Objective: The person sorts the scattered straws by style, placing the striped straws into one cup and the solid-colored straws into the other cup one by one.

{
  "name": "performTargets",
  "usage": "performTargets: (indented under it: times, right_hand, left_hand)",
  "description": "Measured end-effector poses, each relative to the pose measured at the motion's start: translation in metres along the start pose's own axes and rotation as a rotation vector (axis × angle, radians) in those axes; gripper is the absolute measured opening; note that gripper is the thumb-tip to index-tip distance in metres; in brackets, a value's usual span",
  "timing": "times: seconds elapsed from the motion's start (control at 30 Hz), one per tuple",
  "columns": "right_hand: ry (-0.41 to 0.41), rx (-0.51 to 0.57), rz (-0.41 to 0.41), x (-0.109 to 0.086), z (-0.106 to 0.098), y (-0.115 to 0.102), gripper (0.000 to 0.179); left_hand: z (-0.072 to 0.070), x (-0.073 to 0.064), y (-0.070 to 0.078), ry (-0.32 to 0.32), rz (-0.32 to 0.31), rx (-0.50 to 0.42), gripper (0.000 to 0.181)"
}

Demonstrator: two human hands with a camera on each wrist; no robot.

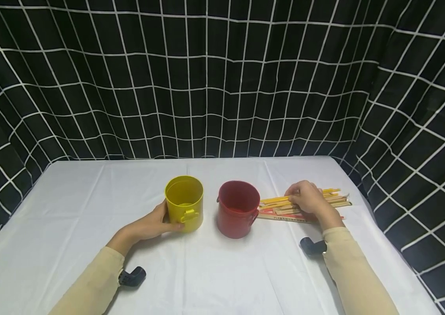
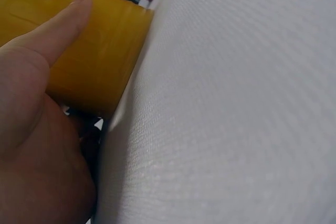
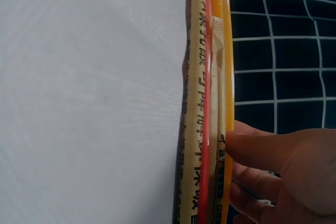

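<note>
Sleeves (image 1: 358,272), left hand (image 1: 149,224) gripping upright yellow bucket (image 1: 179,212), right hand (image 1: 310,199) pinching sticks (image 1: 288,211) lying sideways

The person is wearing long sleeves in a pale, sandy cream colour. The left sleeve (image 1: 86,286) is covering the arm down to the wrist, and the right sleeve (image 1: 358,275) is doing the same. Both are looking plain, with small creases showing. A small black gadget (image 1: 132,277) is sticking out near the left cuff (image 1: 114,254), bending like a short, fat pipe with a round end. A matching black gadget (image 1: 312,247) is poking out by the right cuff (image 1: 332,233). The left hand (image 1: 147,226) and right hand (image 1: 310,200) are showing bare.
</note>
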State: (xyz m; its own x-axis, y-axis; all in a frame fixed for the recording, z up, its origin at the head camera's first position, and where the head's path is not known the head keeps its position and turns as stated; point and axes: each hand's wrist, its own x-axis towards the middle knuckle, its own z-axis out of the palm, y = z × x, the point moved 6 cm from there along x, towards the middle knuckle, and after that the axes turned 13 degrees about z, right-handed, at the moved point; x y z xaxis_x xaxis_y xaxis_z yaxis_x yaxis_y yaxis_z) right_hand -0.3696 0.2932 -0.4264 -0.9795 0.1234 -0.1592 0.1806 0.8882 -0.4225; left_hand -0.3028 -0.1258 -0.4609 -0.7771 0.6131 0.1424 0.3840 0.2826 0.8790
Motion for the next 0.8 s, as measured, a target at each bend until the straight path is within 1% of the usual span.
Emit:
performTargets:
  times: [0.07, 0.17, 0.3, 0.43, 0.57, 0.63, 0.7, 0.77, 0.8]
  right_hand:
    - [0.004, 0.019, 0.001, 0.000, -0.003, -0.001, 0.014]
    - [0.030, 0.058, 0.001, -0.001, -0.011, -0.005, 0.015]
    - [0.101, 0.113, -0.028, -0.005, -0.025, -0.013, 0.017]
    - [0.185, 0.197, -0.090, -0.012, -0.040, -0.024, 0.017]
    - [0.312, 0.323, -0.170, -0.025, -0.055, -0.036, 0.015]
    - [0.389, 0.386, -0.230, -0.035, -0.063, -0.042, 0.015]
    - [0.451, 0.477, -0.290, -0.045, -0.071, -0.048, 0.014]
    - [0.470, 0.599, -0.343, -0.056, -0.079, -0.054, 0.015]
    - [0.458, 0.686, -0.372, -0.060, -0.082, -0.057, 0.015]
  left_hand:
    - [-0.001, -0.001, 0.000, 0.004, -0.011, 0.001, 0.097]
    - [-0.002, -0.001, 0.000, 0.009, -0.014, -0.008, 0.098]
    - [-0.004, -0.001, -0.001, 0.017, -0.014, -0.009, 0.100]
    - [-0.005, -0.002, -0.002, 0.020, -0.026, 0.000, 0.102]
    - [-0.003, -0.003, -0.002, 0.017, -0.031, 0.009, 0.102]
    - [-0.001, -0.003, -0.001, 0.011, -0.033, 0.014, 0.103]
    - [0.000, -0.003, 0.000, 0.006, -0.036, 0.017, 0.104]
    - [0.000, -0.004, 0.001, -0.002, -0.031, 0.021, 0.104]
    - [0.000, -0.004, 0.001, -0.004, -0.036, 0.024, 0.104]
